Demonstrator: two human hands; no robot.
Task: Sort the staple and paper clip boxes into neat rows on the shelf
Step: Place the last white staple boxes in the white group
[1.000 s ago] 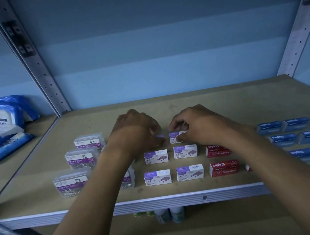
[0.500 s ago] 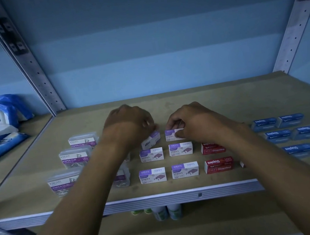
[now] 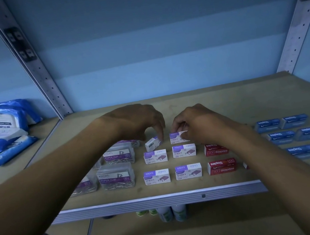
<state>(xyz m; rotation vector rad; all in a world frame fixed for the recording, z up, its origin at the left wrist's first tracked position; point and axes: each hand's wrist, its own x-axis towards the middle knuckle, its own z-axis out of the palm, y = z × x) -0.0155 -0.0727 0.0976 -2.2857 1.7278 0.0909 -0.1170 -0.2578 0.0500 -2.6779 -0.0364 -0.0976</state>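
Two hands pinching staple boxes.

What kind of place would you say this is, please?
Probably a stockroom or shop storage: a wooden shelf board on slotted grey metal uprights, small purple-and-white staple boxes in rows, and blue wet-wipe packs in the next bay.

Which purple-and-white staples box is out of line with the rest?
The back-left staples box, under the left hand fingers. It sits skewed, barcode side showing; the other five lie square in their columns, labels up.
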